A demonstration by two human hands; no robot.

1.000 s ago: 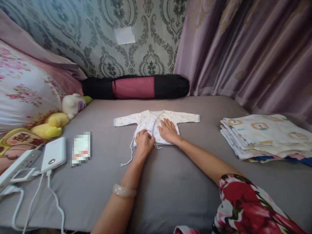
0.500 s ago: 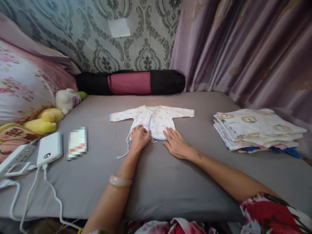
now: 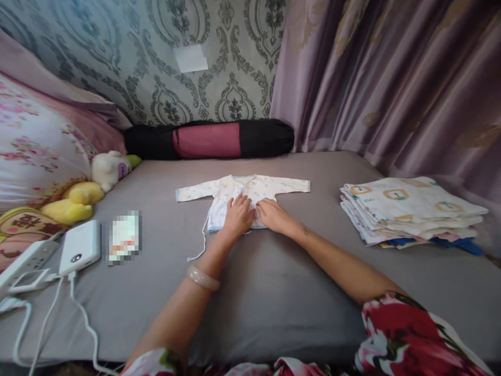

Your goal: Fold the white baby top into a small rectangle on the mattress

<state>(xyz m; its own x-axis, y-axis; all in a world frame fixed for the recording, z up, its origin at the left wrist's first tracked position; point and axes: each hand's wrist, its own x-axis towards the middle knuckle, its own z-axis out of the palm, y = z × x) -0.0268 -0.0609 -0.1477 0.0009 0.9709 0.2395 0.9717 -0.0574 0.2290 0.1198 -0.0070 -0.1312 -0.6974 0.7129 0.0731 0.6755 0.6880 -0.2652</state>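
A small white baby shirt [image 3: 219, 209] with pale blue trim and a faint print lies spread on the grey sheet, both sleeves stretched out sideways. Its front is closed over, and a white tie string [image 3: 203, 237] trails from its left side. My left hand [image 3: 238, 215] lies flat on the middle of the shirt's front, fingers extended, covering part of the lower hem. Close beside it, my right hand [image 3: 276, 216] rests on the right half with its fingers laid on the cloth. Neither hand grips the fabric visibly.
A stack of folded printed cloths [image 3: 410, 209] sits at right. On the left are a white power bank [image 3: 81, 245] with cables, a power strip [image 3: 37, 258], a blurred packet [image 3: 124, 237] and plush toys [image 3: 78, 201]. A black and maroon bolster [image 3: 207, 140] lies along the wall.
My left hand has moved up and right from the hem onto the shirt's middle, its fingers now extended. My right hand has shifted up and inward, nearer to the left.
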